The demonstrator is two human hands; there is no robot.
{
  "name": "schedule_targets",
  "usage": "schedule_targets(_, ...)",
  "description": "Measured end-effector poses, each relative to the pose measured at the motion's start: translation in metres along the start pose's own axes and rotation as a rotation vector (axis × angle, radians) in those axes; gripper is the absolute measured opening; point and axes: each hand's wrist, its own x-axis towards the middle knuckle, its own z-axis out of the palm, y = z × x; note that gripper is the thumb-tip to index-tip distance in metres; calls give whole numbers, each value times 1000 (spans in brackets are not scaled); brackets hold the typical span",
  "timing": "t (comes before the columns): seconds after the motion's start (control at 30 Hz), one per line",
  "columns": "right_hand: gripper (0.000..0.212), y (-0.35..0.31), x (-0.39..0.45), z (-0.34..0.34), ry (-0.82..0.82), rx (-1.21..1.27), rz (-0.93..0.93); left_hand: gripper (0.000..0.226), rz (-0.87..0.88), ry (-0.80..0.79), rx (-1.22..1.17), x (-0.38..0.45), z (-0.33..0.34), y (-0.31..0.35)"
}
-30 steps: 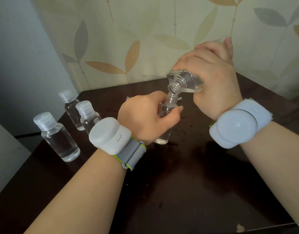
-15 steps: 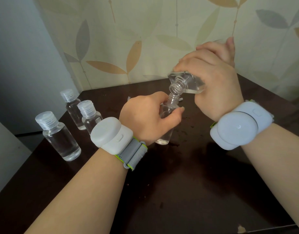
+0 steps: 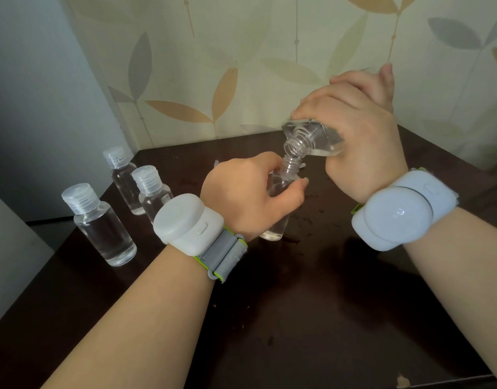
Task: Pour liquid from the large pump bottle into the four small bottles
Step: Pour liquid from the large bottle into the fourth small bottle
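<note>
1. Three capped small bottles [image 3: 98,224] stand at the counter's [image 3: 312,304] left edge, already holding liquid; the fourth bottle [image 3: 281,197], uncapped, stands near the middle.
2. My left hand [image 3: 250,195] wraps its fingers round that fourth bottle, steadying it upright.
3. My right hand [image 3: 356,133] grips the large bottle [image 3: 312,138], pump removed, tipped so its threaded mouth sits just over the small neck.
4. Thin clear plastic, likely light and slick when wet; I judge a grip round the body, below the neck, safest.
5. Against half a second ago, almost nothing differs: both grips and the tilt match.
</note>
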Motion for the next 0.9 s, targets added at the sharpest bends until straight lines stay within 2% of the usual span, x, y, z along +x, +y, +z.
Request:
schedule_targets(0.27, 46, -9, -1, -6, -18, 18, 174, 45, 49, 72, -113, 2, -5, 2)
schedule_targets(0.37, 50, -8, 0, -10, -84, 44, 266, 43, 41, 97, -136, 2, -5, 1)
schedule_targets(0.5, 55, 1, 1, -16, -206, 239, 413, 52, 19, 171, -228, 4, -7, -3)
schedule_targets(0.77, 67, 19, 0, -9, -275, 603, 748, 15, -65, 108, -494, 10, -6, -10)
schedule_targets(0.9, 61, 18, -1, -5, -254, 746, 808, 16, -86, 50, -684, 10, -2, -11)
